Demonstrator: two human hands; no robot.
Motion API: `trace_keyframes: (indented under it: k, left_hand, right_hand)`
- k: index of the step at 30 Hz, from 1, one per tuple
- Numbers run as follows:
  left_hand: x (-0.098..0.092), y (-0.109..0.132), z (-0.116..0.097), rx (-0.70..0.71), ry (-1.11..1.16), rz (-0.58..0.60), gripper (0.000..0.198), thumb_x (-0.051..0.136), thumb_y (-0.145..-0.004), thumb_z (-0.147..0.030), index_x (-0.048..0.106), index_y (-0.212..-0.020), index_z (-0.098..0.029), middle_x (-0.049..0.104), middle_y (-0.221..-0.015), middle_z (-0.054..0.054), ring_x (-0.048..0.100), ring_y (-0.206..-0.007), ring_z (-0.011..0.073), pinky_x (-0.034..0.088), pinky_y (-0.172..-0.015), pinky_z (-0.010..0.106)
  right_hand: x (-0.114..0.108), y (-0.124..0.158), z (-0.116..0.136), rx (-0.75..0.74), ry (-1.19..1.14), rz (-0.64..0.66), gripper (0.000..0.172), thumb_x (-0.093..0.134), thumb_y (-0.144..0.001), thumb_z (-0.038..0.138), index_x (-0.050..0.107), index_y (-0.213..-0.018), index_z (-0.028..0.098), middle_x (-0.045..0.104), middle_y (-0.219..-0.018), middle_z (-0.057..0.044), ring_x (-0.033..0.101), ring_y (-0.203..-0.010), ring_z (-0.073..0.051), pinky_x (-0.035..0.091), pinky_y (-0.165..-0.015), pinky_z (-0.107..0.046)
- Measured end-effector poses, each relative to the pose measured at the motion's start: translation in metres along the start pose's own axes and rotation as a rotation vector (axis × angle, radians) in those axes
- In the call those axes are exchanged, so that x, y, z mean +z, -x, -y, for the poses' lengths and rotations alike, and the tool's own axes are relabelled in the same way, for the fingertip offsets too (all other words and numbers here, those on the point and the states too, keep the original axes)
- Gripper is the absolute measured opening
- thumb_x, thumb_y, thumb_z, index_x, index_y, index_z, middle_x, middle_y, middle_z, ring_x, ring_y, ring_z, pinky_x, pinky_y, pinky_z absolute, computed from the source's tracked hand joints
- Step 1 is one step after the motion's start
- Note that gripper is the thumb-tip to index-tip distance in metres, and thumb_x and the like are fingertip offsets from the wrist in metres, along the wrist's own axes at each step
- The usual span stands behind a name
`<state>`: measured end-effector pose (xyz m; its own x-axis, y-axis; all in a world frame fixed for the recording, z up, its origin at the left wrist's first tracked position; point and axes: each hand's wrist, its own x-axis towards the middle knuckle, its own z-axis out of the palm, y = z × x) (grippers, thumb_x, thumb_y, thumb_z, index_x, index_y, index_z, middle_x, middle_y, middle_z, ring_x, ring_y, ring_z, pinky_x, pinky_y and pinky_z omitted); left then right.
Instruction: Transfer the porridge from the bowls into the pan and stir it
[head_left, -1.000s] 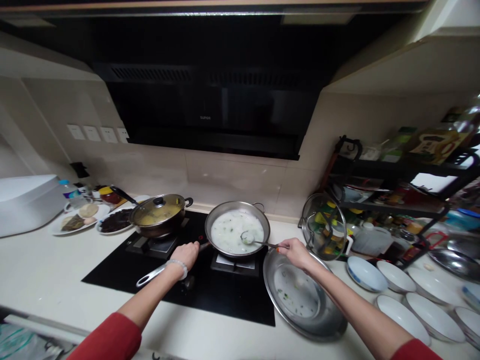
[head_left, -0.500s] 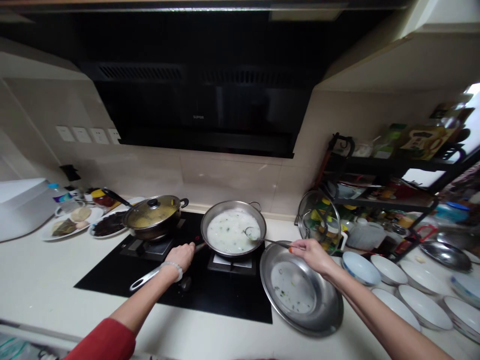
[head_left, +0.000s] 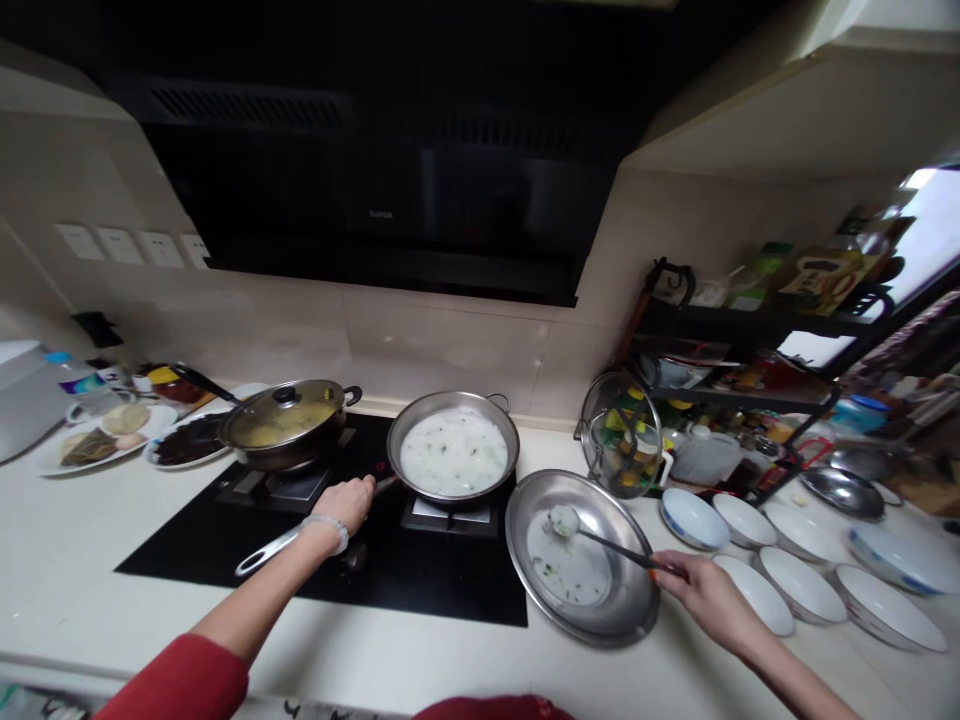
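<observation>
My left hand is closed around the long handle of a steel wok. White, soupy food with green bits fills much of the wok, which rests on the right burner. In my closed right hand is the dark handle of a ladle. The ladle's bowl, with some white and green food in it, hangs over a wide steel basin to the right of the hob. Whitish liquid with green bits lies in the bottom of that basin.
A glass-lidded pan stands on the left burner of the black hob. Plates of food lie further left. Several bowls stand at the right, below a black rack. A glass lid leans behind the basin.
My right hand has moved right and toward me, taking the ladle from the wok to above the basin. My left hand stays on the wok handle. The view has shifted slightly.
</observation>
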<state>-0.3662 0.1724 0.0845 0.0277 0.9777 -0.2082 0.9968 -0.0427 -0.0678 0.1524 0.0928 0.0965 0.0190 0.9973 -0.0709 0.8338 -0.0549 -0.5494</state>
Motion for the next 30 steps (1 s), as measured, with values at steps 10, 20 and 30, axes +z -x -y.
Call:
trace_keyframes:
  k: [10, 20, 30]
  left_hand:
    - [0.003, -0.003, 0.002, 0.005, -0.076, -0.017, 0.034, 0.031, -0.085, -0.006, 0.054, -0.110, -0.012, 0.067, -0.097, 0.016, 0.066, -0.092, 0.0259, 0.048, -0.075, 0.035]
    - [0.002, -0.001, 0.000, 0.022, -0.085, -0.024, 0.035, 0.032, -0.085, -0.005, 0.054, -0.113, -0.010, 0.066, -0.099, 0.018, 0.065, -0.095, 0.0272, 0.048, -0.076, 0.037]
    - [-0.006, 0.004, -0.005, 0.017, -0.081, -0.023, 0.034, 0.033, -0.085, -0.005, 0.054, -0.112, -0.009, 0.067, -0.097, 0.019, 0.066, -0.094, 0.0289, 0.049, -0.075, 0.038]
  right_hand:
    - [0.037, 0.047, -0.021, -0.388, 0.782, -0.244, 0.054, 0.036, -0.071, -0.005, 0.065, -0.108, 0.020, 0.072, -0.084, -0.006, 0.069, -0.069, -0.019, 0.048, -0.052, -0.024]
    - [0.004, 0.000, 0.009, 0.153, -0.302, -0.230, 0.032, 0.059, -0.064, 0.043, 0.073, -0.077, 0.017, 0.075, -0.089, -0.012, 0.069, -0.086, -0.028, 0.055, -0.072, -0.031]
    - [0.021, -0.067, 0.110, -0.163, -0.067, -0.140, 0.035, 0.051, -0.078, 0.034, 0.070, -0.099, 0.014, 0.072, -0.101, -0.013, 0.066, -0.095, -0.026, 0.048, -0.085, -0.033]
